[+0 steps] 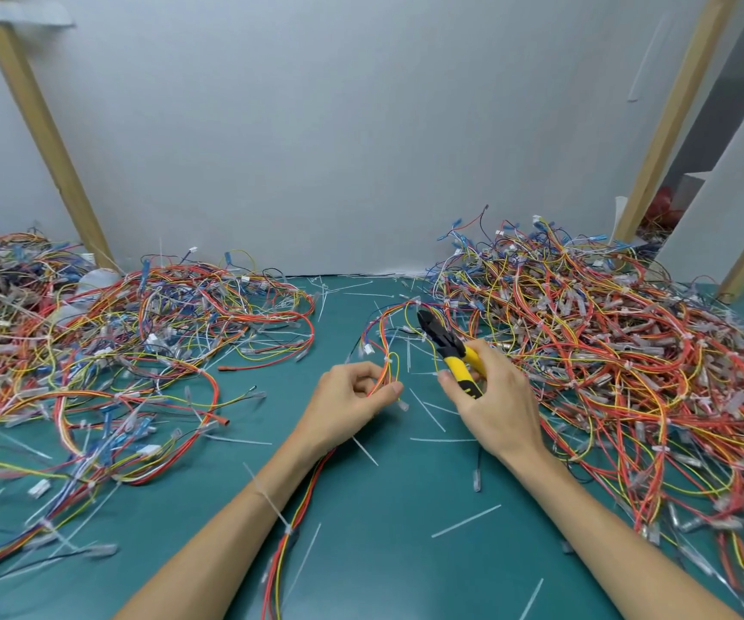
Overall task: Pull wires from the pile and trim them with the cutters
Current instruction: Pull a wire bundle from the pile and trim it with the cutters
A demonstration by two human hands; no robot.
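Mid-job here: the left hand pinches a wire bundle at counter centre, while the right hand grips the yellow-handled cutters, nose raised just beyond the bundle and not on it yet. White offcuts litter the green counter, so trimming looks well underway. But the big right pile and the left heap crowd both sides: plenty left, snags likely.

Wooden posts flank a white wall behind the green table.
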